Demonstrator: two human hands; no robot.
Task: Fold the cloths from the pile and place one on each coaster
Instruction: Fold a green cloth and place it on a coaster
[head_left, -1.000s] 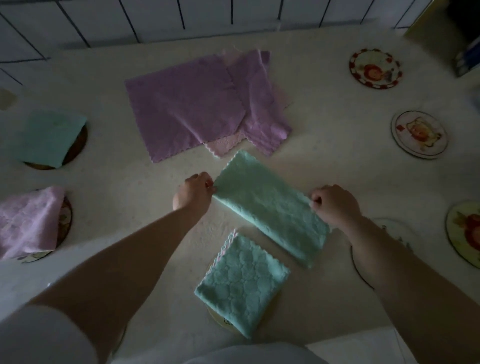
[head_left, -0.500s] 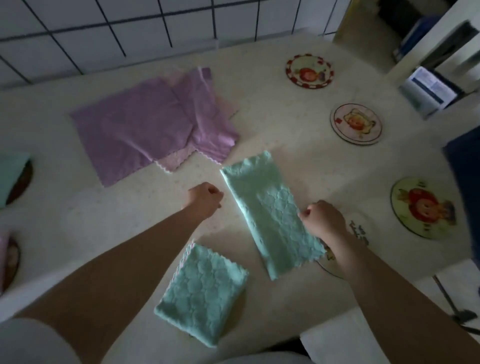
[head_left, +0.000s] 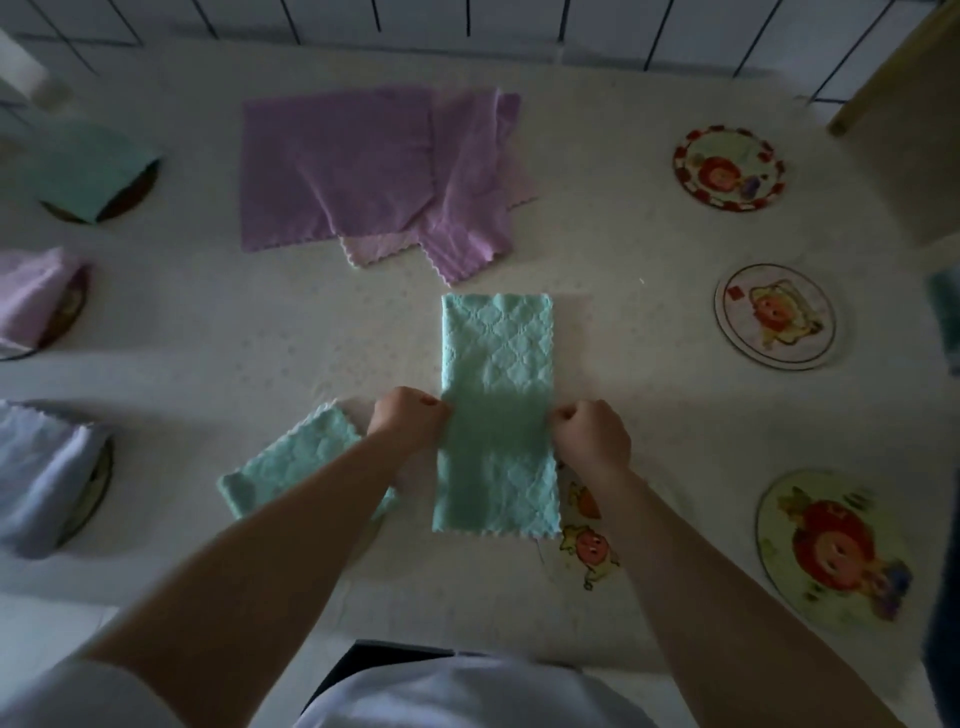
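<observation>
A mint green cloth (head_left: 496, 374), folded into a long strip, lies flat on the table and points away from me. My left hand (head_left: 408, 418) pinches its left edge at the middle and my right hand (head_left: 592, 431) pinches its right edge. The strip's near end partly covers a picture coaster (head_left: 587, 540). A second green cloth (head_left: 291, 467), folded square, lies under my left forearm. The pile of purple and pink cloths (head_left: 374, 166) sits spread out at the back.
Three bare picture coasters stand on the right: far (head_left: 730, 167), middle (head_left: 776, 317) and near (head_left: 831, 545). On the left, coasters carry a folded green cloth (head_left: 88, 166), a pink one (head_left: 31, 296) and a pale lilac one (head_left: 41, 478). A tiled wall runs behind.
The green strip has turned from slanting to straight away from me. My left hand, off the cloth half a second ago, now pinches its left edge; my right hand slid to the middle.
</observation>
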